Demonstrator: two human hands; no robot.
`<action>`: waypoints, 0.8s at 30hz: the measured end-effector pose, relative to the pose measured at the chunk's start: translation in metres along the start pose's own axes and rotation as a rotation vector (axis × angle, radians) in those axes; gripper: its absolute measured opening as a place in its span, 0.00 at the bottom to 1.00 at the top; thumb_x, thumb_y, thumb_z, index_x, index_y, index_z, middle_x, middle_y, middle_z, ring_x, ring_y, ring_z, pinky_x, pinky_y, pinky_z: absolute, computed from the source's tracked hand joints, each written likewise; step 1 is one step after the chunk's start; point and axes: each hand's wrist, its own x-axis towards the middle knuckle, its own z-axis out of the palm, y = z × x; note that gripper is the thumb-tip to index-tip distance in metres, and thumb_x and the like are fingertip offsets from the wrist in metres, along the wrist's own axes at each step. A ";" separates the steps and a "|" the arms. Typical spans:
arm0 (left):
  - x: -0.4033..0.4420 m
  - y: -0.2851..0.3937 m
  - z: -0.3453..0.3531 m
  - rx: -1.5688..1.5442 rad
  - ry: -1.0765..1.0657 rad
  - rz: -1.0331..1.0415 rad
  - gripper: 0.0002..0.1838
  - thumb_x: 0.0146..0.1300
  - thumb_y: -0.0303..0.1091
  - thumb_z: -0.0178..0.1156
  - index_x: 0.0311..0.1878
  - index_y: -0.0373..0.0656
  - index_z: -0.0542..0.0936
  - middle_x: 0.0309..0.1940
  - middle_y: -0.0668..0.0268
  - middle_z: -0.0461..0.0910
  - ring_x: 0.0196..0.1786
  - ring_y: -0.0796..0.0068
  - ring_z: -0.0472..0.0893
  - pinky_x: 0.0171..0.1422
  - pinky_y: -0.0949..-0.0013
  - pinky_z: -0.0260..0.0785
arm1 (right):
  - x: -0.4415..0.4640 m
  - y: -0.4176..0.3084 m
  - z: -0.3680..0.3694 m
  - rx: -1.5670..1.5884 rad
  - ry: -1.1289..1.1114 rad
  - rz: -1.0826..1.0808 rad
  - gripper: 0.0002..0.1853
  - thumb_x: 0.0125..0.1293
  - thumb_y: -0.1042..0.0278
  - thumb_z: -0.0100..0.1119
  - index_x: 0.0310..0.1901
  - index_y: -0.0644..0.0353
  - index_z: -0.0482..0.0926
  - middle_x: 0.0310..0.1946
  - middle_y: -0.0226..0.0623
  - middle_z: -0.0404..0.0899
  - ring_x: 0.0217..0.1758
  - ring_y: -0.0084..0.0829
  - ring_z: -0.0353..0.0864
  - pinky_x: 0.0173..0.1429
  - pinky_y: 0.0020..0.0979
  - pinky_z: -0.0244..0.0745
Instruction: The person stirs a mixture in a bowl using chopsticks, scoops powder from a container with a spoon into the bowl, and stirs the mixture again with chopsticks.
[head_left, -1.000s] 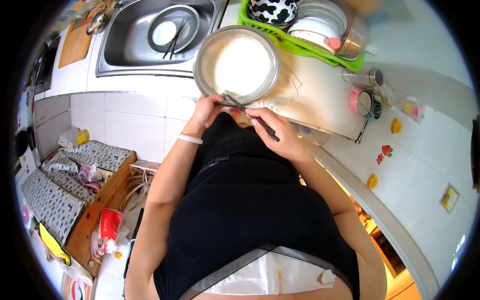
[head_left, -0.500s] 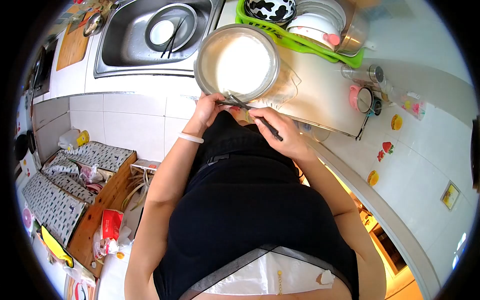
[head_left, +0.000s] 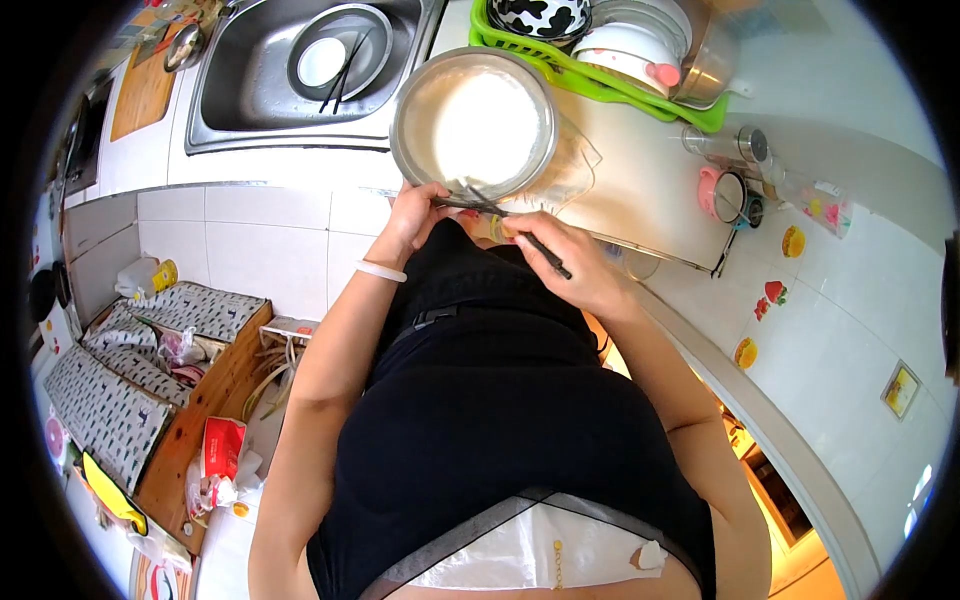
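In the head view, the left hand (head_left: 412, 213) has its grip pinching a dark stick (head_left: 458, 204) at the near rim of a metal bowl (head_left: 399, 130). The right hand (head_left: 575, 262) has its grip closed around a second dark stick (head_left: 545, 256), which crosses the first. The bowl, with pale contents (head_left: 482, 125), sits at the front edge of the bench (head_left: 645, 175), near the sink (head_left: 240, 100).

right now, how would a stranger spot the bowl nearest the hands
Start at the steel sink, upper left. Immediately right of it sits a wide, round metal bowl. Its pale white contents set it apart from the basin inside the sink, which holds a small white bowl.
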 end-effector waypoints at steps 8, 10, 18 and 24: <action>0.003 -0.001 0.001 -0.018 -0.009 0.017 0.24 0.63 0.18 0.47 0.63 0.28 0.59 0.47 0.48 0.75 0.44 0.60 0.82 0.44 0.63 0.84 | -0.006 0.024 -0.038 -0.171 0.003 0.202 0.11 0.69 0.72 0.55 0.52 0.60 0.76 0.41 0.45 0.82 0.39 0.44 0.85 0.42 0.38 0.78; 0.003 -0.001 0.002 -0.008 0.008 0.011 0.24 0.63 0.18 0.47 0.63 0.29 0.59 0.48 0.48 0.75 0.43 0.60 0.82 0.44 0.64 0.84 | -0.004 0.025 -0.033 -0.166 0.042 0.097 0.11 0.69 0.72 0.55 0.51 0.60 0.77 0.42 0.45 0.82 0.40 0.45 0.84 0.43 0.38 0.78; 0.007 0.000 0.002 0.021 0.003 0.022 0.24 0.62 0.19 0.48 0.63 0.30 0.60 0.49 0.49 0.75 0.43 0.61 0.83 0.43 0.66 0.84 | -0.007 0.008 -0.008 -0.030 -0.031 0.004 0.11 0.69 0.72 0.56 0.51 0.61 0.77 0.44 0.46 0.82 0.46 0.46 0.83 0.49 0.38 0.78; 0.011 -0.002 0.001 0.038 0.033 0.010 0.23 0.62 0.19 0.48 0.62 0.33 0.61 0.47 0.50 0.75 0.42 0.61 0.83 0.41 0.67 0.83 | -0.009 0.026 -0.038 -0.168 -0.008 0.136 0.13 0.66 0.73 0.57 0.52 0.61 0.77 0.42 0.45 0.82 0.40 0.45 0.84 0.44 0.38 0.79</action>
